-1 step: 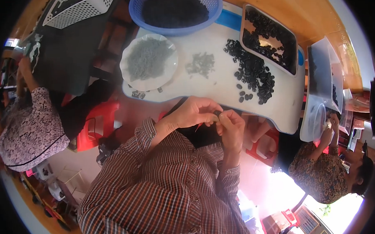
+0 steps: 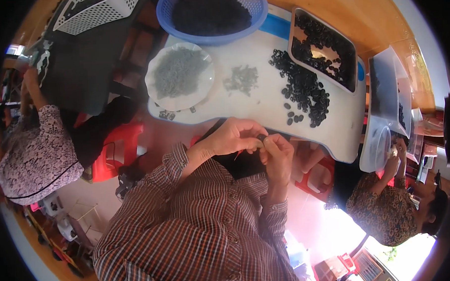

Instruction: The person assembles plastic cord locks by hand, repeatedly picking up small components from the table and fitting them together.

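Note:
Close to my body, just off the table's near edge, both hands meet at fingertip height. My left hand (image 2: 230, 136) and my right hand (image 2: 277, 158) pinch a small dark oval piece (image 2: 261, 137) between their thumbs and forefingers. Part of it is covered by the fingers. On the white table (image 2: 263, 103) ahead, loose black oval pieces (image 2: 306, 90) spread to the right. Thin translucent pieces (image 2: 241, 80) form a small heap in the middle. More of these fill a white scalloped plate (image 2: 206, 81) on the left.
A blue basin (image 2: 211, 39) of black pieces stands at the far edge. The rectangular tray (image 2: 320, 73) at far right holds more. Co-workers sit left (image 2: 42, 152) and right (image 2: 388, 204). A dark table (image 2: 76, 71), a red stool (image 2: 117, 149) and a clear bin (image 2: 384, 85) flank me.

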`<move>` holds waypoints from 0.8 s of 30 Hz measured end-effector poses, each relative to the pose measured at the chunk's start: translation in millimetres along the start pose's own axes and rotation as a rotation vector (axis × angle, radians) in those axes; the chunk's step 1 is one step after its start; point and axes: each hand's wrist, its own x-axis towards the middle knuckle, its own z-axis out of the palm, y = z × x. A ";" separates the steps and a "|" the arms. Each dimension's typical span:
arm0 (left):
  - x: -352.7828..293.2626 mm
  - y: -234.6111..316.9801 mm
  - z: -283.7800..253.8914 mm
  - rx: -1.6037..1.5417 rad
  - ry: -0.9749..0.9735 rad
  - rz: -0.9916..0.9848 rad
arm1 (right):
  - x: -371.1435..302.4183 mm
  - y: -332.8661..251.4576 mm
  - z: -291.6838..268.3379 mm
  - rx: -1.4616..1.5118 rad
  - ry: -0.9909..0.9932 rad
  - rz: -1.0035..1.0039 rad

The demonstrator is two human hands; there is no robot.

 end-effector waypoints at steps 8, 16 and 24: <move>4.8 7.8 14.1 -0.103 0.050 0.067 | -4.3 -1.1 2.6 0.115 -0.016 -0.118; -1.7 9.6 18.6 -0.103 0.057 0.072 | -10.1 4.1 1.9 0.174 -0.055 -0.138; -9.8 17.8 21.7 0.013 0.024 0.042 | -16.1 4.5 -2.1 0.270 -0.128 -0.094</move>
